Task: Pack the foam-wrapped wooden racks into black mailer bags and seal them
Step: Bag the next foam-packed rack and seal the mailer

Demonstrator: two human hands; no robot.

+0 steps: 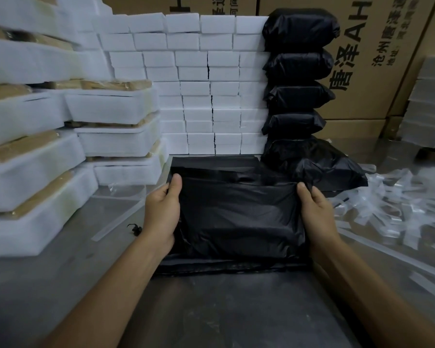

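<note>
Bag (239,217) at 12 o'clock, dead centre on the table (224,310), filled and bulging, long axis left-right. Left hand (162,212) grips its 9 o'clock edge, right hand (317,212) its 3 o'clock edge, thumbs on top, fingers curled under. Open flap lies far side, toward spare mailers (211,164). Both hands equally near; likely fold-over seal next.

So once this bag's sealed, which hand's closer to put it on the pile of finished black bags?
Probably the right hand: it grips the black mailer bag's right edge, on the finished stack's side. The left hand holds the far edge.
</note>
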